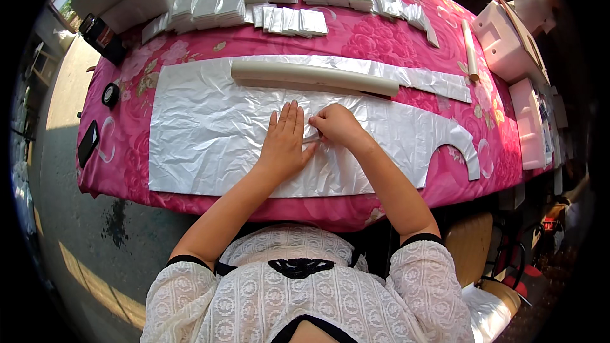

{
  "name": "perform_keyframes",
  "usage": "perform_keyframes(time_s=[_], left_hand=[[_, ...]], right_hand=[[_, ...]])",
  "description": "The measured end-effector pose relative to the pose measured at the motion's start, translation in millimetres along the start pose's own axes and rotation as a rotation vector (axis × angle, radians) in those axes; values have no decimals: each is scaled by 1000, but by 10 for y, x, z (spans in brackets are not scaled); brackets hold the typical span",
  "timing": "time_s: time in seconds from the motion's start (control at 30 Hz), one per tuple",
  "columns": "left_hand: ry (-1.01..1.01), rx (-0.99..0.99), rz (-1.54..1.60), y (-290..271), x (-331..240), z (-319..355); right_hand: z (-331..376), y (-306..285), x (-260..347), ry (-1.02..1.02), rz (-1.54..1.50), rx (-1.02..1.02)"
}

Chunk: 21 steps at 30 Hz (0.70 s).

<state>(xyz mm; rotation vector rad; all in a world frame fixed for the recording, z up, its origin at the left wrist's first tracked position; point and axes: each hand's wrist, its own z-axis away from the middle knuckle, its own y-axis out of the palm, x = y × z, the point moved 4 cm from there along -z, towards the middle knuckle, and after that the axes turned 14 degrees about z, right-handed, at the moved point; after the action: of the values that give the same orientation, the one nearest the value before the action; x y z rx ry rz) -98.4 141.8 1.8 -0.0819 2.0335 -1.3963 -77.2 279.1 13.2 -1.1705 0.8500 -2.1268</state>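
A white plastic apron [203,133] lies spread and creased across the table, its curved cut-out and strap ends at the right. My left hand [284,143] rests flat on its middle, fingers stretched away from me and thumb out to the right. Just beside it, my right hand [337,126] is closed in a pinch on a bit of the plastic; the fingertips are partly hidden. Beyond both hands a long grey-beige tube [311,76] lies crosswise on the apron, apart from my fingers.
Folded white plastic packets [219,9] stand in rows along the far side of the pink flowered tablecloth [375,41]. At the left are a phone [88,143], a black roll [110,94] and a dark jar [101,37]. Foam boxes [508,41] and a thin tube [469,51] are right.
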Motion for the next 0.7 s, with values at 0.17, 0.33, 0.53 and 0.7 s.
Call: perform_keyframes(time_s=[0.17, 0.33, 0.53, 0.7], left_hand=[[-44, 25, -36, 55, 6, -31], [-67, 52, -23, 82, 7, -16], [-82, 78, 33, 92, -10, -27], [-93, 73, 21, 141, 16, -7]], right_hand=[[-21, 3, -8, -9, 23, -2], [0, 0, 7, 13, 0, 1], [94, -3, 53, -6, 101, -150], [289, 30, 72, 4, 190, -312]])
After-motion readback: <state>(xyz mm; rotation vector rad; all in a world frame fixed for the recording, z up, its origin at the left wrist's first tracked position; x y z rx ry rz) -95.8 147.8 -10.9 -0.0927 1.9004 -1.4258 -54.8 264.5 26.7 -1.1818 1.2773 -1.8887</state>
